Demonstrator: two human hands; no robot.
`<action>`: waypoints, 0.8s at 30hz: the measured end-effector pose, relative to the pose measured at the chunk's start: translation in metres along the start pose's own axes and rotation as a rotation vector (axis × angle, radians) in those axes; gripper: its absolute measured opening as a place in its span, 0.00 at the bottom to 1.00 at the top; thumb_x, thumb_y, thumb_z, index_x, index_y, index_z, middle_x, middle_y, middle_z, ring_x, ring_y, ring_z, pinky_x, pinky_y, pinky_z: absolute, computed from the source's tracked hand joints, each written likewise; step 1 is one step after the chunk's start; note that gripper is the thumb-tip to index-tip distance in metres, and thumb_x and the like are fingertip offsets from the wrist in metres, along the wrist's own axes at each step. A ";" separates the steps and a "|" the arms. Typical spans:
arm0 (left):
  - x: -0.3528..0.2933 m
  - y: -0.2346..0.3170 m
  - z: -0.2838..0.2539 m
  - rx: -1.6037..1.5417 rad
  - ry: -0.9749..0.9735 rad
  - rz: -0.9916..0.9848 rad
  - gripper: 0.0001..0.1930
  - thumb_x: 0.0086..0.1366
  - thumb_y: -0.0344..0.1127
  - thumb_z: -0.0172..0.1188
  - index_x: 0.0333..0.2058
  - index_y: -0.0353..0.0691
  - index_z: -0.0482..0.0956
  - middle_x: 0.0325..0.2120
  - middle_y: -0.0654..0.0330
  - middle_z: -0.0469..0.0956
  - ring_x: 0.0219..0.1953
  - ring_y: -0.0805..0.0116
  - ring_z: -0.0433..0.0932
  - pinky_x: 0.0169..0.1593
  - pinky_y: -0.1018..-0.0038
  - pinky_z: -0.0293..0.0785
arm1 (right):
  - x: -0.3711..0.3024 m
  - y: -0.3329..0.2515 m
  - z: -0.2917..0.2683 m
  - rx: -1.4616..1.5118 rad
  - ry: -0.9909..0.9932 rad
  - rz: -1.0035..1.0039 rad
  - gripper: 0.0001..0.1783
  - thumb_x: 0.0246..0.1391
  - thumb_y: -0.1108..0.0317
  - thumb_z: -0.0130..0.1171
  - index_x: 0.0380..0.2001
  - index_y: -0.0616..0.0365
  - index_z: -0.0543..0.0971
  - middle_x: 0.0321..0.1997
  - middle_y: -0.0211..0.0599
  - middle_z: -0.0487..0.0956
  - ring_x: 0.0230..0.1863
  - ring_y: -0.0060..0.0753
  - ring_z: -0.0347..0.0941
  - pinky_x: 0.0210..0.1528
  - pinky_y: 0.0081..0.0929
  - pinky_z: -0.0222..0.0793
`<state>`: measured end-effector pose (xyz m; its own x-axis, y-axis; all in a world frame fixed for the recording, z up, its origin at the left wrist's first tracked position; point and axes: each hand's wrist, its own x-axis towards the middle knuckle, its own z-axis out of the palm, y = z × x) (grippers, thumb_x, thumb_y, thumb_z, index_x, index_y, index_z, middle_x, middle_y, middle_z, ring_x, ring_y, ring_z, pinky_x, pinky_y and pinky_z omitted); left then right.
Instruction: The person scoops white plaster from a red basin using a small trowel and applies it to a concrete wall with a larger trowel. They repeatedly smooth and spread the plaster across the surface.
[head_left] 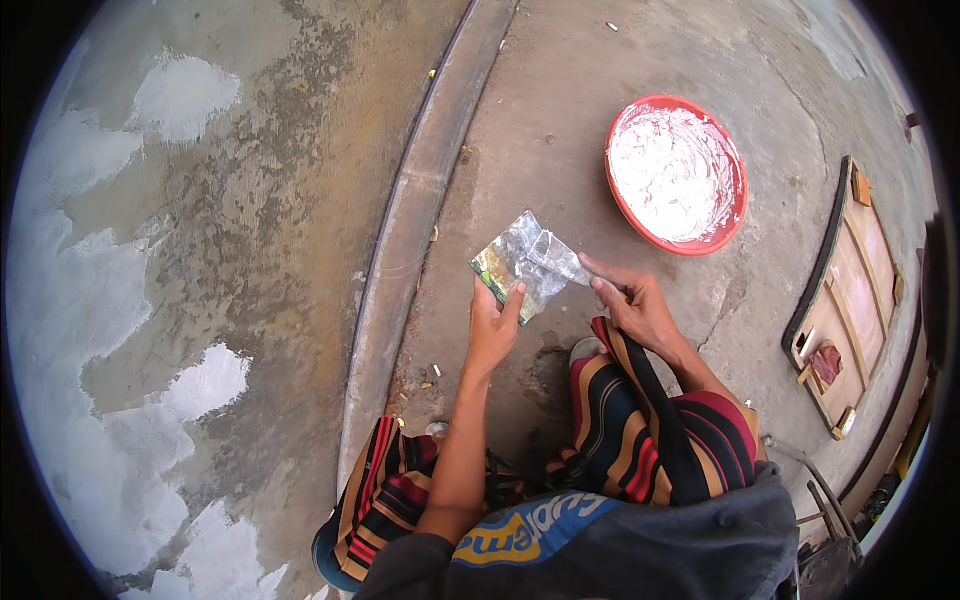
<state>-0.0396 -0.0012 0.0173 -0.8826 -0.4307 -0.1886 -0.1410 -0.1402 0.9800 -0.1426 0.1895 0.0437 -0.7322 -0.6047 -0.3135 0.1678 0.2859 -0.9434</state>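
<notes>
My left hand grips the near edge of a flat, roughly square board, with its thumb on the upper face. The board is smeared with whitish paste and shows patches of yellow and green along its left side. In my right hand is a putty knife, its pale, coated blade lying over the board's right part. The fingers wrap round its handle and hide most of it. Beyond my right hand stands a red basin holding thick white paste.
A wall with white patches rises on the left, with a narrow ledge along its foot. On the concrete floor at the right lies a wooden-framed panel. Metal bars show at the lower right.
</notes>
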 end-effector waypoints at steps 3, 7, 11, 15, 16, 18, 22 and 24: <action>-0.003 0.001 0.003 -0.054 -0.021 -0.043 0.25 0.68 0.29 0.54 0.60 0.30 0.57 0.51 0.52 0.72 0.52 0.68 0.71 0.56 0.72 0.66 | -0.001 -0.005 0.004 -0.045 0.000 0.058 0.20 0.62 0.67 0.54 0.58 0.45 0.76 0.22 0.23 0.71 0.25 0.15 0.58 0.28 0.20 0.62; -0.004 -0.004 0.005 -0.021 -0.040 -0.010 0.25 0.68 0.28 0.53 0.61 0.30 0.56 0.52 0.53 0.71 0.53 0.69 0.70 0.56 0.72 0.66 | 0.008 -0.019 0.008 -0.123 -0.007 -0.049 0.20 0.64 0.69 0.53 0.58 0.48 0.75 0.26 0.19 0.70 0.27 0.13 0.58 0.28 0.17 0.59; -0.003 -0.003 0.000 -0.004 -0.082 -0.070 0.27 0.68 0.27 0.54 0.61 0.31 0.55 0.53 0.54 0.69 0.54 0.68 0.69 0.57 0.72 0.65 | 0.000 -0.020 0.004 -0.132 -0.020 0.041 0.20 0.64 0.70 0.53 0.58 0.47 0.76 0.25 0.19 0.69 0.27 0.13 0.57 0.28 0.17 0.59; -0.012 -0.011 0.009 0.156 -0.152 -0.038 0.26 0.68 0.27 0.54 0.60 0.32 0.55 0.53 0.54 0.68 0.55 0.68 0.68 0.57 0.72 0.66 | 0.008 -0.030 0.009 -0.185 -0.012 -0.028 0.20 0.63 0.70 0.53 0.58 0.48 0.75 0.24 0.19 0.67 0.27 0.14 0.56 0.28 0.17 0.59; -0.009 -0.014 0.007 0.085 -0.095 -0.002 0.26 0.67 0.27 0.54 0.60 0.32 0.56 0.54 0.54 0.68 0.55 0.69 0.68 0.58 0.73 0.65 | 0.007 -0.027 0.007 -0.166 0.005 -0.051 0.20 0.63 0.71 0.53 0.58 0.49 0.75 0.25 0.19 0.69 0.27 0.13 0.56 0.28 0.17 0.59; -0.001 0.001 0.000 -0.019 -0.068 -0.036 0.25 0.68 0.28 0.54 0.60 0.30 0.57 0.52 0.53 0.71 0.53 0.67 0.70 0.56 0.72 0.66 | 0.000 -0.012 0.007 -0.116 0.023 -0.086 0.20 0.63 0.71 0.53 0.58 0.50 0.75 0.26 0.19 0.71 0.26 0.13 0.57 0.28 0.17 0.59; -0.002 0.001 0.006 -0.046 -0.070 -0.020 0.24 0.68 0.27 0.53 0.59 0.30 0.58 0.51 0.53 0.72 0.52 0.70 0.71 0.55 0.73 0.67 | 0.000 -0.024 0.011 -0.175 0.001 -0.037 0.20 0.60 0.70 0.56 0.56 0.46 0.77 0.25 0.40 0.80 0.23 0.16 0.59 0.29 0.22 0.66; -0.004 -0.003 0.005 -0.086 -0.084 -0.041 0.23 0.68 0.28 0.53 0.59 0.31 0.58 0.50 0.54 0.71 0.52 0.71 0.70 0.55 0.74 0.67 | 0.004 -0.031 0.012 -0.277 -0.007 -0.055 0.21 0.59 0.70 0.56 0.56 0.46 0.77 0.24 0.43 0.78 0.21 0.17 0.59 0.28 0.23 0.66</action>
<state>-0.0382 0.0048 0.0158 -0.9120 -0.3470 -0.2188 -0.1419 -0.2336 0.9619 -0.1428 0.1691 0.0705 -0.7305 -0.6296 -0.2645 -0.0595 0.4444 -0.8938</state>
